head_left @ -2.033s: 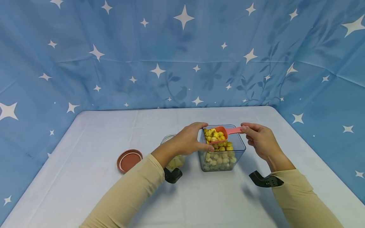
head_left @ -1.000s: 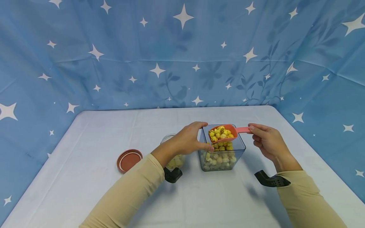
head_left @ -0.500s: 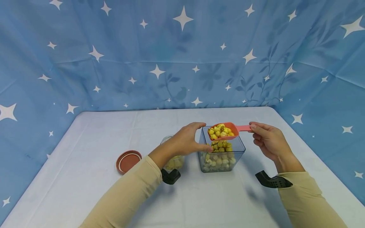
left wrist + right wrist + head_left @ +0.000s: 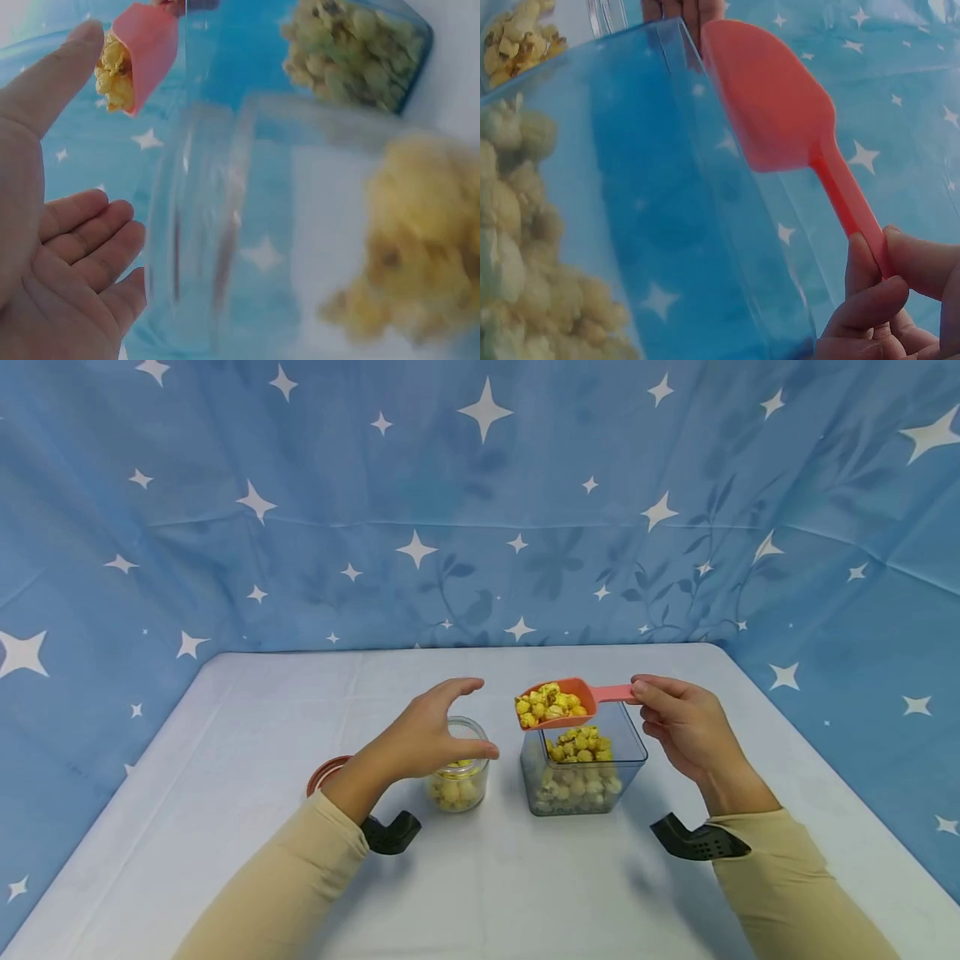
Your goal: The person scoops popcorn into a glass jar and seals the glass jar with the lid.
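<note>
My right hand [image 4: 686, 727] pinches the handle of a coral-pink scoop [image 4: 581, 696] between thumb and fingers. Yellow popcorn [image 4: 550, 705] fills the scoop, which is held level over the left rim of a clear square bin [image 4: 581, 789]. More popcorn lies inside that bin. My left hand [image 4: 420, 735] is spread wide, thumb apart from the fingers, at the mouth of a round glass jar [image 4: 457, 793]. Popcorn sits in the jar's lower part, as the left wrist view shows. Whether the left hand touches the jar cannot be told.
A reddish-brown round lid [image 4: 324, 774] lies left of the jar, partly hidden by my left forearm. The white-covered table [image 4: 525, 893] is backed by a blue curtain [image 4: 480, 510] with white stars.
My left hand has let go of the bin's left rim and moved left to the jar. The right hand has lifted the loaded scoop out of the bin and shifted it left.
</note>
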Tool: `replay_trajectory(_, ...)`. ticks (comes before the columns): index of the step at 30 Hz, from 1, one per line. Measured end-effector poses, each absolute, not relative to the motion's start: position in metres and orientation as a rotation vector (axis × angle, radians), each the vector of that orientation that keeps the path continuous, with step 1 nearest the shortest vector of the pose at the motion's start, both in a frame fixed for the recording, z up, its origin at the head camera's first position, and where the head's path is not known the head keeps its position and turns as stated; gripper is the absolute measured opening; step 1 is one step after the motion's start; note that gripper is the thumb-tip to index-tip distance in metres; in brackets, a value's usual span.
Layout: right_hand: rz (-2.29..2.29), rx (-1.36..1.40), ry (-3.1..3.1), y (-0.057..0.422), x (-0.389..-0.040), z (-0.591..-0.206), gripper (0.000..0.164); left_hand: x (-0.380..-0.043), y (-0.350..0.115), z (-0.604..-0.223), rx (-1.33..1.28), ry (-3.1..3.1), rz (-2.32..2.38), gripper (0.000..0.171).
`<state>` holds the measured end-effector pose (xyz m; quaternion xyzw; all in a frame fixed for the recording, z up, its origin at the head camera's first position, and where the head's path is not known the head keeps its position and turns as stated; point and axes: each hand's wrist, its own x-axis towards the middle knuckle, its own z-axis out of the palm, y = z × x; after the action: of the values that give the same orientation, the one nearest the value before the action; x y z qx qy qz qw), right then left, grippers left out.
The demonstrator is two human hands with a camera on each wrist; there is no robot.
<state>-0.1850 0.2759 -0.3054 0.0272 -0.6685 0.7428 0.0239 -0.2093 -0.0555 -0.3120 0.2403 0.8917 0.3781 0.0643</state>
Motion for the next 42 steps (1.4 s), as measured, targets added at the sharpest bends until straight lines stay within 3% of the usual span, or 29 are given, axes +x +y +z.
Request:
replay_trajectory(11, 2.187, 0.157, -2.167, 0.246, -0.184, -0.297, 0.011, -0.201, -0.089, -0.346, 0.610, 2.604, 1.310, 0.097)
replay_trajectory(19, 2.051, 0.152, -2.313, 0.227, -0.184, -0.295, 0.038, -0.200, -0.087, -0.356, 0.637, 2.608, 1.365, 0.091)
replay_trajectory(42, 1.545, 0.141, -2.601, 0.195, -0.181, -0.285, 0.046, -0.199, -0.088, -0.354, 0.668, 2.617, 1.334, 0.087)
